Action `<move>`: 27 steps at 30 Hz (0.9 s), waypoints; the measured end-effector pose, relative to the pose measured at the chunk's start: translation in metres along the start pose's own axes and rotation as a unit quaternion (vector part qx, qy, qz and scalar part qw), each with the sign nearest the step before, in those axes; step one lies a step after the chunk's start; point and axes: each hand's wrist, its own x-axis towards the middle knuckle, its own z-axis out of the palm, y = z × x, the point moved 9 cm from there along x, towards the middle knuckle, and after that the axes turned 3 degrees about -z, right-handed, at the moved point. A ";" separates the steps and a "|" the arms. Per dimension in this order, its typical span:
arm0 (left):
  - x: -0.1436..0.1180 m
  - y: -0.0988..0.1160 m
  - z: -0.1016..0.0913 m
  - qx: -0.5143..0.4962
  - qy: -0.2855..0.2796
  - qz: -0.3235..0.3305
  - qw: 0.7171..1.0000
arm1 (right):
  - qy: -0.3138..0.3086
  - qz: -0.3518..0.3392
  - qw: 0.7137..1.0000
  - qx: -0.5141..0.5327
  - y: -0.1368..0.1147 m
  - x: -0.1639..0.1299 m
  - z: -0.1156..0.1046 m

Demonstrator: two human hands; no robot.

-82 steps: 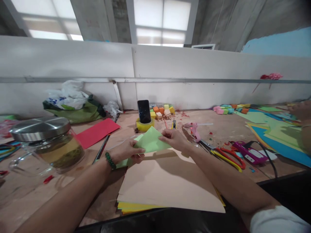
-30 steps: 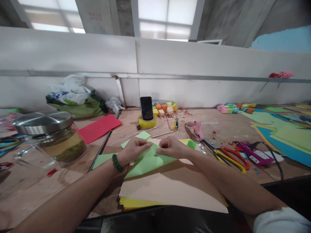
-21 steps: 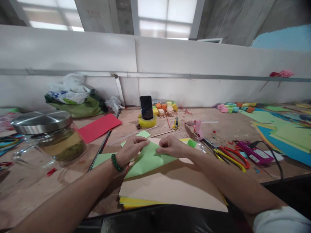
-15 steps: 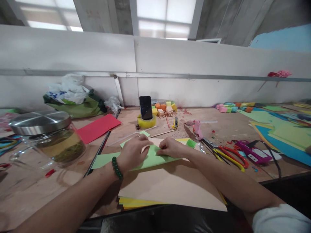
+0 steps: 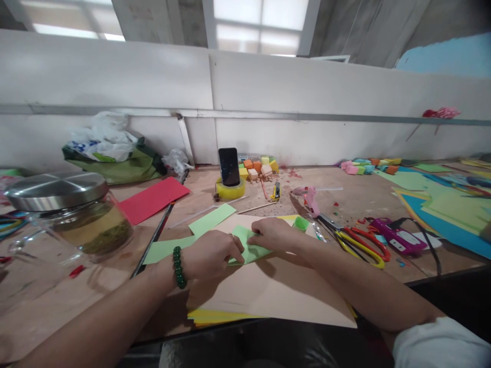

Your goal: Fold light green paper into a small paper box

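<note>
My left hand (image 5: 217, 254), with a green bead bracelet (image 5: 179, 267) on the wrist, has its fingers bent and pressed together at the near edge of a light green paper (image 5: 242, 236). My right hand (image 5: 274, 235) pinches the right side of the same paper, fingers curled under. The paper looks partly folded, and both hands hide some of it. Beneath lies a stack of peach sheets (image 5: 264, 296) with yellow edges below. Other light green pieces, a strip (image 5: 213, 219) and a longer one (image 5: 166, 249), lie left of the hands. A small rolled green piece (image 5: 301, 223) sits beyond my right wrist.
Left stands a glass mug (image 5: 95, 225) with a metal lid, near a red sheet (image 5: 153, 198). Behind are a phone (image 5: 229, 166) on a yellow tape roll (image 5: 231, 190) and a cutter (image 5: 276, 191). Right lie a pink glue gun (image 5: 312, 201), scissors (image 5: 360, 245) and a purple device (image 5: 399, 236).
My left hand has moved down and toward me, from on top of the green paper to its near edge, uncovering the green strip behind. The right hand stays nearly in place.
</note>
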 end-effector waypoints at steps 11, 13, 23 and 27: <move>-0.002 0.005 0.004 -0.042 0.005 0.056 0.998 | 0.010 -0.392 0.914 -0.101 -0.071 -0.042 0.011; -0.002 0.004 0.004 -0.052 0.005 0.059 0.997 | 0.018 -0.410 0.901 -0.139 -0.075 -0.049 0.015; 0.000 0.006 0.000 -0.030 0.003 0.031 0.999 | 0.021 -0.470 0.835 -0.287 -0.093 -0.072 0.028; -0.002 0.010 -0.003 -0.004 0.013 0.039 0.999 | -0.008 -0.451 0.842 -0.295 -0.079 -0.076 0.031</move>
